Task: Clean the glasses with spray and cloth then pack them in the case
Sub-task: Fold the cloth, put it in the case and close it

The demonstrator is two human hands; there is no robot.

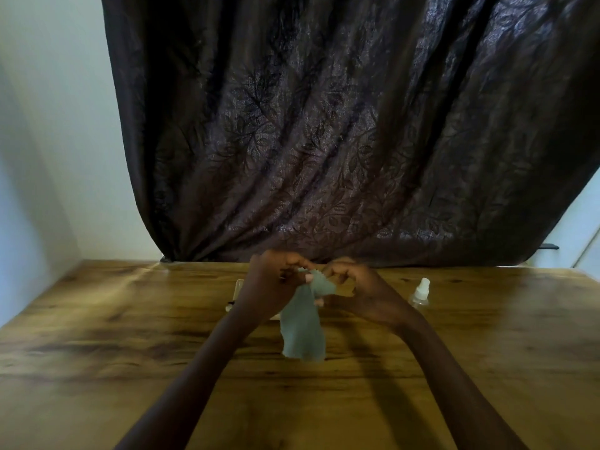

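Observation:
A grey-green cloth (303, 329) hangs down from between my two hands, above the middle of the wooden table (130, 336). My left hand (272, 280) pinches its top edge with thumb and fingers. My right hand (354, 284) holds the same top edge from the right side. The picture is blurred and the glasses cannot be made out in my hands. A small clear spray bottle (420, 292) with a white nozzle stands upright on the table just right of my right wrist. A pale case (238, 295) lies behind my left forearm, mostly hidden.
A dark patterned curtain (324, 141) hangs behind the table's far edge. Pale walls stand to the left and far right. The table runs wide on both sides of my arms.

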